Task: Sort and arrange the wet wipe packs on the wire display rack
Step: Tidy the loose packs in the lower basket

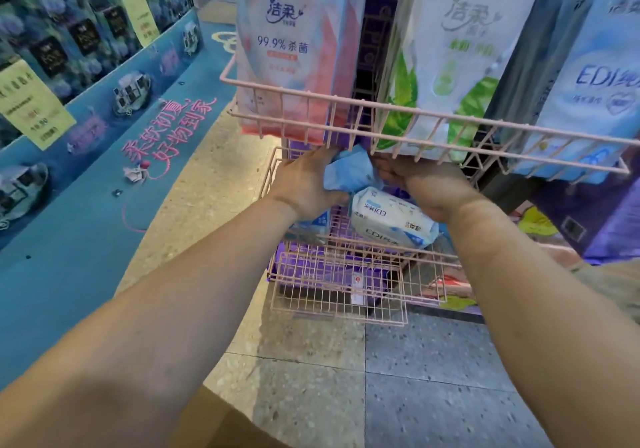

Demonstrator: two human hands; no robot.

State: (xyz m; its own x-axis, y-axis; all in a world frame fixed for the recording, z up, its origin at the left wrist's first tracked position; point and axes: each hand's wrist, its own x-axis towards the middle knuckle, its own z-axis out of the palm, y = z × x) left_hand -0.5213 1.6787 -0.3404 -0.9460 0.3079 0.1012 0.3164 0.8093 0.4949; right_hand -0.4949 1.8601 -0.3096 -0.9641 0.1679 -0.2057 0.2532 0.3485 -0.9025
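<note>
Both hands' fingers [325, 157] pinch the blue pack [349, 172] between them; ease it clear of the wire basket [433, 118] just above the fingers.

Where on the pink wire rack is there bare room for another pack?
Free: the lowest basket, bare wire to its front rim. Some room on the middle shelf, in front of the white EDI pack. Crowded: the top basket, full of upright packs, and the gap beneath, filled by the left hand, right hand and blue pack.

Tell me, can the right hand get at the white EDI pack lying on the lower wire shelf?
Probably yes. The right hand sits just above the white EDI pack, with nothing between them, though it seems busy gripping the blue pack together with the left hand.
</note>
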